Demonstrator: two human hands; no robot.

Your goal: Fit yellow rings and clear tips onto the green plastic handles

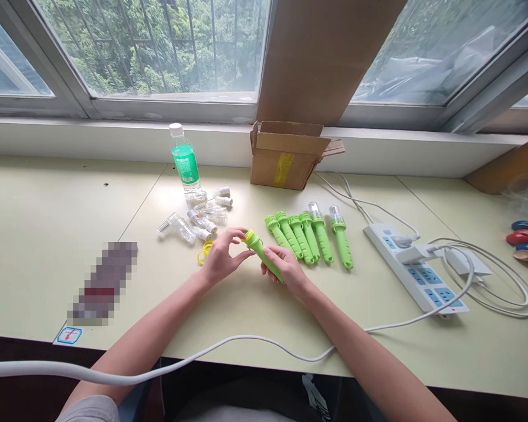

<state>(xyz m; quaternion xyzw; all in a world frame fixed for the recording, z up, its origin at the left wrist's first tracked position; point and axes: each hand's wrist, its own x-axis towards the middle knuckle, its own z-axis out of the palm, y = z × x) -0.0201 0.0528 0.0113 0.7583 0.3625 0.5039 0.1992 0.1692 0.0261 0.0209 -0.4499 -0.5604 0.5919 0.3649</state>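
Note:
My right hand (286,266) is closed around a green flashlight handle (260,251), which lies tilted with its threaded end up and to the left. At that end, the fingertips of my left hand (223,258) pinch a yellow ring (249,235) that sits around the thread. More yellow rings (203,253) lie on the table just behind my left wrist. Several green handles (295,234) rest in a row to the right, and two flashlights (341,239) there have clear domed caps. A pile of clear tubes (178,227) and white inserts (202,223) lies beyond my left hand.
A water bottle (185,161) and an open cardboard box (286,158) stand near the window. At right lies a power strip (416,272) with plugs. Its white cable (242,337) runs across the table's front, over my left forearm. A pixelated object (105,281) is at left.

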